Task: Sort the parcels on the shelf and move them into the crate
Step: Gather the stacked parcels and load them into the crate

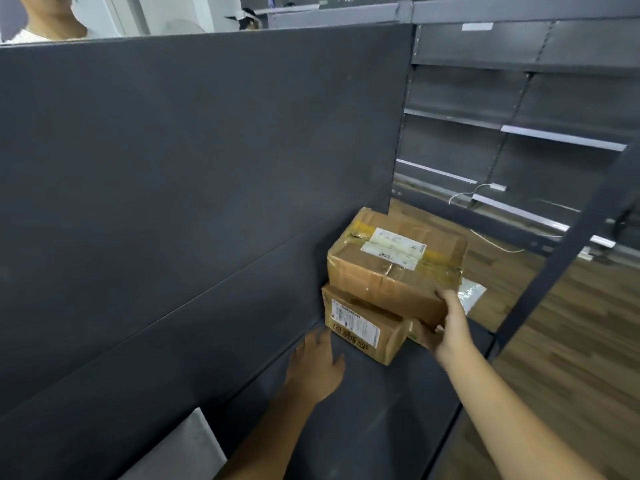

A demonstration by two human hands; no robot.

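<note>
Two brown cardboard parcels are stacked at the far right end of the dark shelf [374, 420]. The large upper parcel [391, 268] carries a white label and yellow tape and rests tilted on the smaller lower parcel [363, 327], which also has a white label. My right hand [443, 323] grips the near right corner of the upper parcel, thumb on top and fingers underneath. Fingers spread, my left hand [317, 365] hovers just left of the lower parcel, holding nothing. A clear plastic-wrapped packet [472, 292] pokes out behind the right hand. No crate is in view.
The dark back panel [190, 185] rises along the left. A metal upright [568, 247] marks the shelf's right end. Beyond it are wooden floor [571, 358], grey shelving [519, 109] and a white cable [491, 240]. A grey object [183, 452] sits at the bottom left. A person [52, 19] stands behind the panel.
</note>
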